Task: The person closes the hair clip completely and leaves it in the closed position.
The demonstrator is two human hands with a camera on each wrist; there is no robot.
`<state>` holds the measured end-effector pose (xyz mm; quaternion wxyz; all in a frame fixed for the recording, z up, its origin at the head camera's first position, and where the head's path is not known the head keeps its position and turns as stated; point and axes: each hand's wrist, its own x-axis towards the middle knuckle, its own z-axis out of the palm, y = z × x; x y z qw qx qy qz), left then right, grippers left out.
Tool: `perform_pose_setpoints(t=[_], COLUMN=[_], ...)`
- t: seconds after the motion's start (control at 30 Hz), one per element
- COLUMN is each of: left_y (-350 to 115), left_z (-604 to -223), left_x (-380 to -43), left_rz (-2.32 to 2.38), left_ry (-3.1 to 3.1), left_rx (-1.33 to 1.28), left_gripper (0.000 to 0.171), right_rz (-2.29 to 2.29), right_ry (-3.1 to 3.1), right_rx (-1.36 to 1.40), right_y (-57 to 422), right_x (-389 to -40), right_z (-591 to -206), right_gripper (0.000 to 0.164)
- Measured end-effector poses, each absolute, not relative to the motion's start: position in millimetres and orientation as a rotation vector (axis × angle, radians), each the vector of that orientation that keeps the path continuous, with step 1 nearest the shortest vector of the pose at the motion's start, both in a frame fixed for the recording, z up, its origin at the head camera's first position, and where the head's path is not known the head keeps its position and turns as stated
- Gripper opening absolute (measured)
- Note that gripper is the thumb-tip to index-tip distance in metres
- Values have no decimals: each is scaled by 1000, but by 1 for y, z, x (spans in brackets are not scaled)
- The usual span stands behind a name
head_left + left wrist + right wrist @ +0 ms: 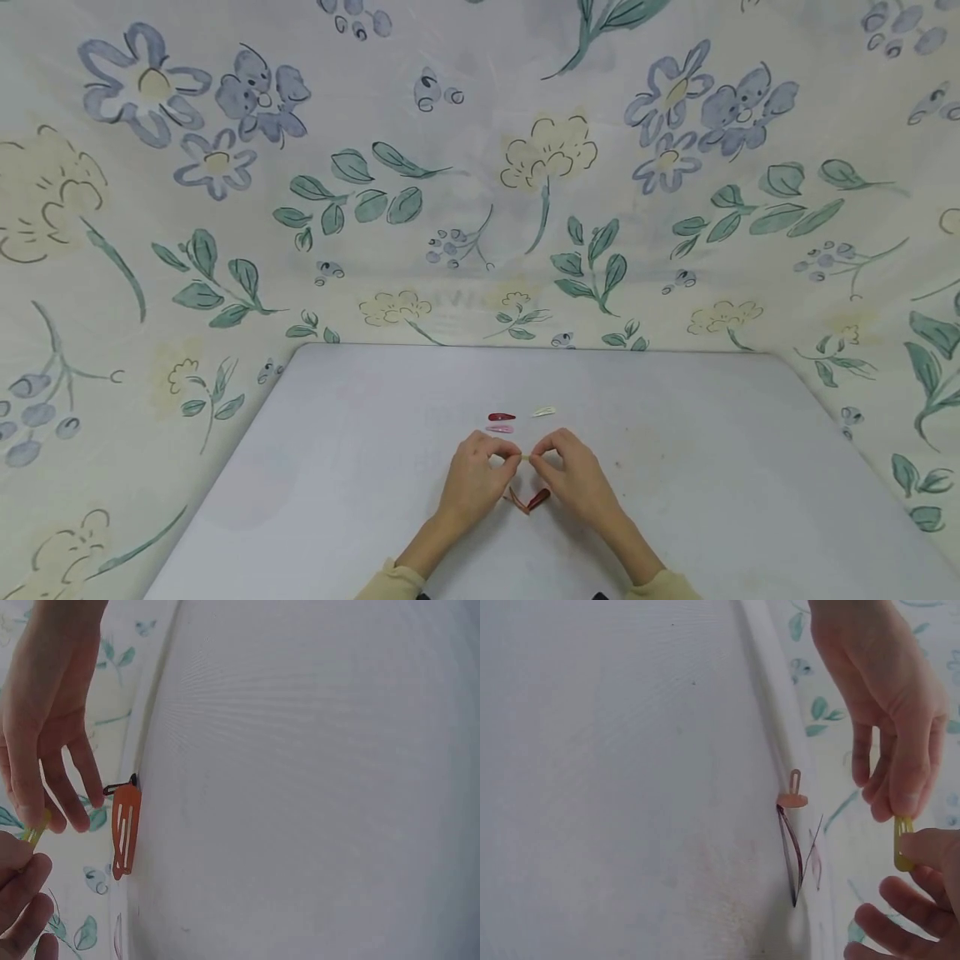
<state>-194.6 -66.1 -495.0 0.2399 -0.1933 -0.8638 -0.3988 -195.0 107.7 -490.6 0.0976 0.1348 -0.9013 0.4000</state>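
Between my left hand (474, 477) and right hand (576, 482) is a small yellow snap hair clip (525, 457), its two ends pinched by thumbs and fingers. The wrist views show the yellow clip (903, 862) with slots along its body, partly covered by fingertips. Below the hands, an orange hair clip (128, 796) and a dark red hair clip (538, 498) lie with ends close together; the orange one looks open, its two parts spread. Beyond my hands lie a red clip (501, 417), a pink clip (499, 429) and a pale yellow clip (543, 412).
A white tabletop (337, 433) stretches out on both sides of the hands. Flower-patterned cloth (480, 192) hangs behind the table and along its sides. A few tiny dark specks dot the surface right of the hands.
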Motion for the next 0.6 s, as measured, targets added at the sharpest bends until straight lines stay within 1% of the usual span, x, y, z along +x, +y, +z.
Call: perform_pose_setpoints(t=[0.2, 0.6], left_y=[-62, -53], left_z=[-490, -486], left_x=[-198, -200], left_rz=[-1113, -1155], left_ry=[-2327, -2261], left_rx=[-538, -466], left_gripper=[10, 11], right_rz=[1193, 1154], right_ry=[-2668, -2524], right_rx=[347, 326], right_y=[109, 105], right_x=[-196, -195], right_z=[-488, -487], right_gripper=[8, 10])
